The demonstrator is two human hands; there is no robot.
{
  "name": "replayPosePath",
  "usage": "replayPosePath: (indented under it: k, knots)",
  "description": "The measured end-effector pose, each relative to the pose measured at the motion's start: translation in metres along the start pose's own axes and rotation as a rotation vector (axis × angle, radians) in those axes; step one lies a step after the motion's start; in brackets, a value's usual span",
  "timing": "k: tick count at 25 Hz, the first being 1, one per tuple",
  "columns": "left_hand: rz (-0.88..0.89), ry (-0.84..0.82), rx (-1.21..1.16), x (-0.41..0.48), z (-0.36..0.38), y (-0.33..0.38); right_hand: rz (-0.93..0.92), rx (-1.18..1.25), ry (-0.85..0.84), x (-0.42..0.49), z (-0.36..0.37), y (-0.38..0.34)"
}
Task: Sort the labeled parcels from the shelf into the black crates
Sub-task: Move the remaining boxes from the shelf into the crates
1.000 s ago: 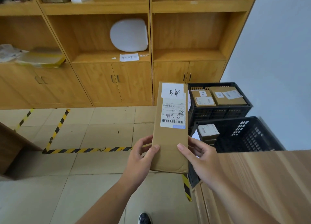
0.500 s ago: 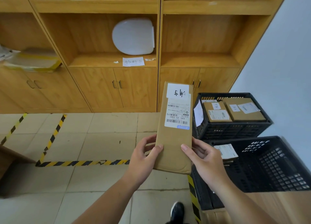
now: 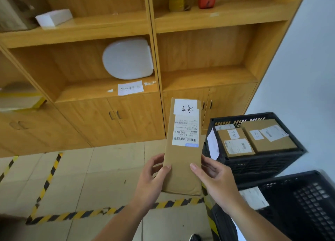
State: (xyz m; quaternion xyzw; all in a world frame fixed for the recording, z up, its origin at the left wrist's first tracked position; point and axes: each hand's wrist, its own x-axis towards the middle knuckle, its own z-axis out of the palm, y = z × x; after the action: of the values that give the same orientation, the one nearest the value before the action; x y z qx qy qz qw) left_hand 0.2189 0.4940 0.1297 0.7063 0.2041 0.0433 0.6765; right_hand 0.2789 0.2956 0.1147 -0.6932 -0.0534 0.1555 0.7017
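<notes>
Long flat brown cardboard parcel (image 3: 183, 161) held upright before shelf, left hand (image 3: 152, 179) and right hand (image 3: 215, 179) gripping lower edges, thumbs on front. White shipping label up top (barcodes upside down), handwritten tag above, characters possibly inverted. Black crates (image 3: 257, 161) at right.

The parcel (image 3: 183, 161) is standing upright between the hands, the left hand (image 3: 152, 179) at its left edge and the right hand (image 3: 215, 181) at its right edge. The shelf (image 3: 199, 79) is standing behind it. To its right, the far crate (image 3: 262, 164) is holding two boxes (image 3: 235, 142) side by side, and the near crate (image 3: 308, 204) is sitting in front of that.
</notes>
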Motion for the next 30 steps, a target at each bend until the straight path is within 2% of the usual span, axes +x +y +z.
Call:
replayPosePath:
  k: [5, 10, 15, 21, 26, 30]
  knots:
    - [0.025, -0.05, 0.051, 0.074, 0.033, 0.024, -0.004, -0.003, 0.023, 0.064, -0.029, -0.018]
    - [0.012, -0.171, 0.087, 0.137, 0.075, 0.032, 0.021, 0.019, 0.142, 0.1, -0.064, -0.021]
    - [-0.026, -0.399, 0.12, 0.209, 0.135, 0.036, 0.067, 0.035, 0.354, 0.13, -0.107, -0.016]
    - [-0.068, -0.771, 0.198, 0.277, 0.218, 0.044, 0.084, 0.009, 0.706, 0.141, -0.142, -0.013]
    - [-0.073, -1.039, 0.299, 0.273, 0.284, 0.043, 0.152, 0.063, 0.961, 0.107, -0.166, -0.002]
    - [0.008, -1.193, 0.387, 0.25, 0.333, 0.033, 0.193, 0.081, 1.1, 0.07, -0.188, 0.013]
